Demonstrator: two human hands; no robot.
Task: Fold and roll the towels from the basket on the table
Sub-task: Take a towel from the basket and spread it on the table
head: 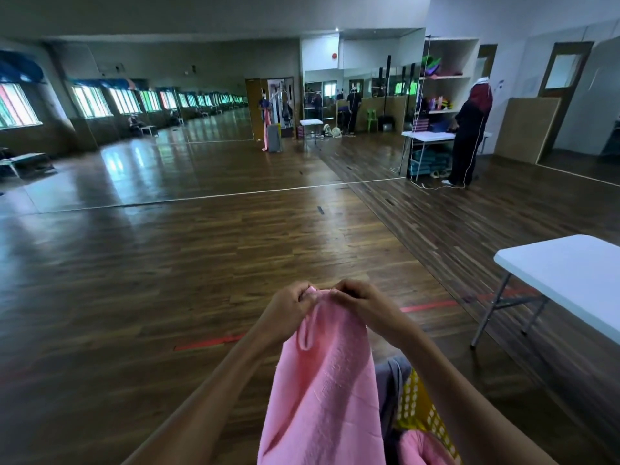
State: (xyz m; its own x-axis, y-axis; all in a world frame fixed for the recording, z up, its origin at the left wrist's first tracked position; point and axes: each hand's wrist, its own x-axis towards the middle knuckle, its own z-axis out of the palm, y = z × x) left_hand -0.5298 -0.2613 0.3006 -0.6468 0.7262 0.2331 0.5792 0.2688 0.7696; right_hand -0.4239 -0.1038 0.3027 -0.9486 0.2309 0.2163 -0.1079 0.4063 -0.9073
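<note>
Head view: left hand pinches top edge of towel, fingers curled round cloth. Just beside it, right hand grips same edge. Pink towel hangs between forearms, in air above floor. Yellow basket low right, partly behind towel; grey cloth and pink bundle against it. White table at right, well apart from hands.

A pink towel hangs above the wooden floor. The left hand and right hand pinch its top edge, close together. Just right of the towel are a grey cloth and a yellow perforated basket. Farther right of the towel stands a white folding table.
</note>
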